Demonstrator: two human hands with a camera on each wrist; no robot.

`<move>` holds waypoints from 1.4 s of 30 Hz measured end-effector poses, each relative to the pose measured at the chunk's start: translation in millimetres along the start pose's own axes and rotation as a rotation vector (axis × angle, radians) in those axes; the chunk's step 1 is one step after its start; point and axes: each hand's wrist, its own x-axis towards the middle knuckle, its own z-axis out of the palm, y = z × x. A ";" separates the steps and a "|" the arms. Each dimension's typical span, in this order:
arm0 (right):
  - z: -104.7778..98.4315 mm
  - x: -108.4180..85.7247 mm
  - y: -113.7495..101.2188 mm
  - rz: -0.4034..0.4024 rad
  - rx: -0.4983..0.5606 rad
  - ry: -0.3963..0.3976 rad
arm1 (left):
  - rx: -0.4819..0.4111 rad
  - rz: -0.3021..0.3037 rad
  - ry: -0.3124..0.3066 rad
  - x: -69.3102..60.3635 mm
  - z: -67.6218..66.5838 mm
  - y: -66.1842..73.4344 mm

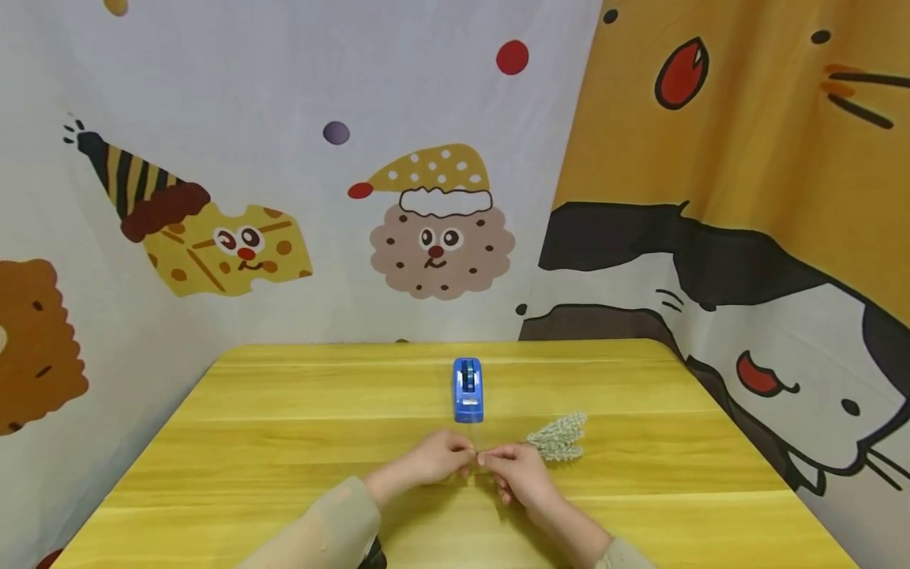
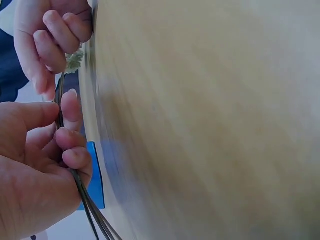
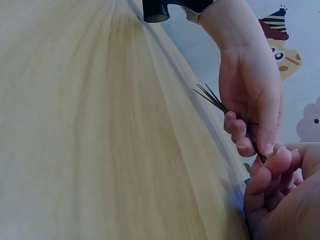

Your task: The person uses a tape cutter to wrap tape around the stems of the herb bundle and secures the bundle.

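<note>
Yellow wood-grain table [image 1: 284, 411]; from its centre, printed backdrop [image 1: 270, 79] behind: cartoon cheese [image 1: 235, 257] at 10 o'clock, capped cookie [image 1: 441, 273] at 12, black-and-white animal [image 1: 796, 340] at 2.

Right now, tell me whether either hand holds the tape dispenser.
No, the blue tape dispenser stands on the table, beyond the left hand and right hand.

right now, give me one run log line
left hand: grips stems | right hand: at stems, contact unclear | tape dispenser: on table

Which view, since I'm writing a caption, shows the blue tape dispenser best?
The head view, where the blue tape dispenser is unobstructed. The left wrist view shows only part, behind the left hand; the right wrist view, a blue sliver by the right hand.
</note>
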 end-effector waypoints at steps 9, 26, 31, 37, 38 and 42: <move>4.9 -0.3 1.3 -0.025 0.011 0.055 | -0.042 -0.004 0.035 -1.3 0.8 1.6; 6.1 2.0 2.6 -0.009 0.027 0.079 | -0.011 0.035 0.062 -0.5 -2.7 3.9; 5.9 1.0 1.8 -0.018 0.026 0.071 | -0.011 0.040 0.050 0.0 -4.3 4.8; 5.2 1.8 2.8 -0.014 0.039 0.056 | -0.012 0.042 0.045 0.0 -6.9 4.7; 5.1 2.2 3.4 -0.009 0.043 0.055 | -0.011 0.039 0.044 -0.1 -7.2 4.8; 6.1 2.2 3.9 0.006 0.067 0.051 | -0.012 0.032 0.040 -0.5 -9.4 5.6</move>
